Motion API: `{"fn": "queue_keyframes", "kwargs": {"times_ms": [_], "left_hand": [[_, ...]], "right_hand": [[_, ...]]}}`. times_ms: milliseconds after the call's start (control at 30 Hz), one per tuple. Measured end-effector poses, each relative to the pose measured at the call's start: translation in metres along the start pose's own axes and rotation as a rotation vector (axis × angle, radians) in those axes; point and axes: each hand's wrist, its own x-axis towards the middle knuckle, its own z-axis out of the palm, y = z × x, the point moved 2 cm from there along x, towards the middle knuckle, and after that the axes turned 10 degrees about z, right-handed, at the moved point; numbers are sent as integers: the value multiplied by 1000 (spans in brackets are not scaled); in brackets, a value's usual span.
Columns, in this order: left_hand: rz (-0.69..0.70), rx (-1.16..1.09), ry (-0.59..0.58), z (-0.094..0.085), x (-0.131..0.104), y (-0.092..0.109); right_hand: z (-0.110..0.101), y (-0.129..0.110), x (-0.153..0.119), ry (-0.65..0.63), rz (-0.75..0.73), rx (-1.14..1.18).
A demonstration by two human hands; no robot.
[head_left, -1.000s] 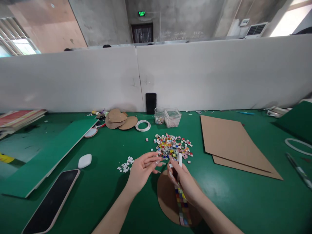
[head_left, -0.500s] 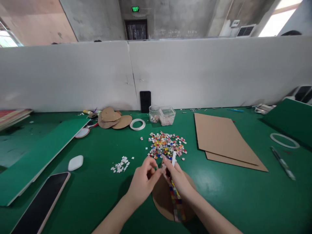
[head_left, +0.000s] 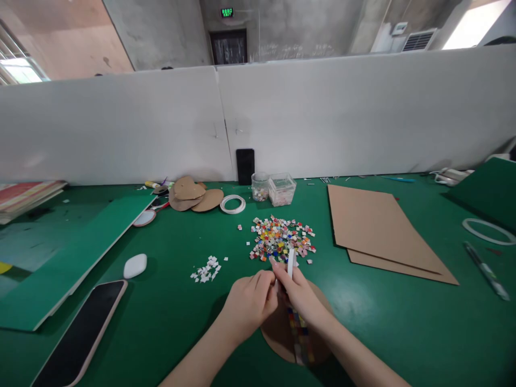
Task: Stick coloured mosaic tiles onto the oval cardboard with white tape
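White narrow strip (head_left: 291, 262) gripped in the right hand (head_left: 301, 296), above the round brown cardboard disc (head_left: 277, 339); left hand (head_left: 249, 302) has just curled in, any hold hidden: two-handed work now!

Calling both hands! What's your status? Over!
Right hand gripping white band. Left hand curled beside it, contents hidden. Cardboard disc and colored tile rows below, partly covered. Loose tile pile just beyond.

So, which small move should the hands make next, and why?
Probably draw the left hand gently away while the right hand steadies the narrow white strip it grips: the fingertips appear to meet beside it, near the round brown cardboard disc, hiding anything between them.
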Motion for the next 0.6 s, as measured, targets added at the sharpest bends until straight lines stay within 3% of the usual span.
{"fn": "queue_keyframes", "kwargs": {"times_ms": [300, 600], "left_hand": [[-18, 22, -17, 1, 0, -1], [-91, -126, -61, 0, 0, -3]], "right_hand": [[-4, -2, -1, 49, -85, -151], [-2, 2, 0, -40, -1, -13]]}}
